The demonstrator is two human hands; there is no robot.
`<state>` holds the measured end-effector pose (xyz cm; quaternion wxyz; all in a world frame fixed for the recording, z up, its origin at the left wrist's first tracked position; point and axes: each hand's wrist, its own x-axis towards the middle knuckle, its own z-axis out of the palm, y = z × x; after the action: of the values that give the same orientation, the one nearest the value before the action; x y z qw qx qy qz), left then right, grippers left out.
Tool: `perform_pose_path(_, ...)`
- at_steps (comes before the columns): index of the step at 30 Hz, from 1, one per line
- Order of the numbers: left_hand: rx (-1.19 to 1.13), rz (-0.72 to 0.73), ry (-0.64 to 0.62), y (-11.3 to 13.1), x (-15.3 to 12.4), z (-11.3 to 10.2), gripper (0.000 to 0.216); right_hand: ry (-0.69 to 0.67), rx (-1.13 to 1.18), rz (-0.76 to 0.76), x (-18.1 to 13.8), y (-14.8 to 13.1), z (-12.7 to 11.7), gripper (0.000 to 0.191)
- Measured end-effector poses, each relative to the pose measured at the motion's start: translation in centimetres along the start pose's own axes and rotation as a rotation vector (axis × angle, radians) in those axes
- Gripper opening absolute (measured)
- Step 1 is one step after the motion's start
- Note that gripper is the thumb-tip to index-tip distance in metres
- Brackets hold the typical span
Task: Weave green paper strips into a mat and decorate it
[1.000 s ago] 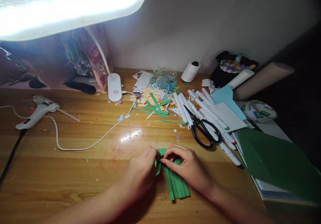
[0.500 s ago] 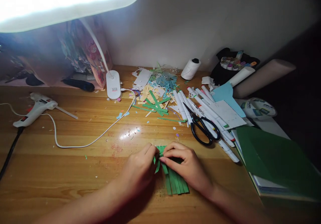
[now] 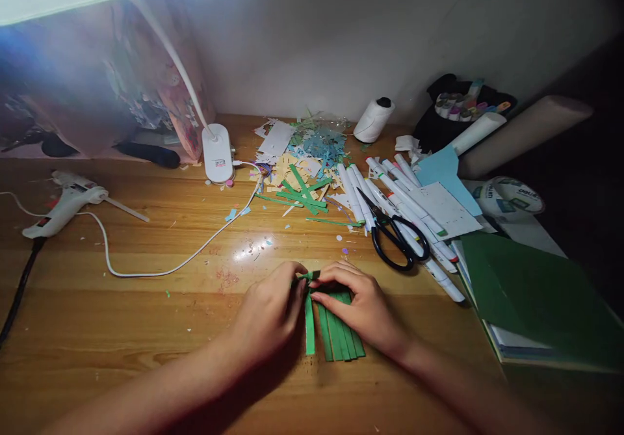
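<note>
The green paper strips (image 3: 336, 337) lie flat on the wooden table (image 3: 146, 318), at its near edge, fanned side by side with their far ends gathered together. The left hand (image 3: 268, 315) pinches the gathered ends between thumb and curled fingers. The right hand (image 3: 363, 308) rests on top of the strips, its fingertips closed on the same ends. Black scissors (image 3: 397, 243) lie on white markers (image 3: 390, 191) just beyond the right hand. A glue gun (image 3: 61, 202) lies well apart, at far left.

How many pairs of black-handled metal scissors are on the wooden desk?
1. The black-handled metal scissors lie on the white marker pens, beyond the right hand pinching green paper strips. Others could be hidden under the paper scraps.
</note>
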<state>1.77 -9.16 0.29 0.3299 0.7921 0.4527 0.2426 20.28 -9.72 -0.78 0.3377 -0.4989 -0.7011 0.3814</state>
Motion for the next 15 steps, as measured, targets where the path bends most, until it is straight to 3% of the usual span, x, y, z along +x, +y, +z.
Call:
perform_pose_path(6, 0.082, 0.088, -0.003, -0.5, -0.03, 0.27, 0.027, 0.071, -0.011, 0.081, 0.49, 0.51, 0.36, 0.003)
perform_pose_path(15, 0.265, 0.276, -0.004, 0.3, -0.67, -0.08, 0.035, 0.076, -0.005, 0.051, 0.66, 0.32, 0.15, 0.013)
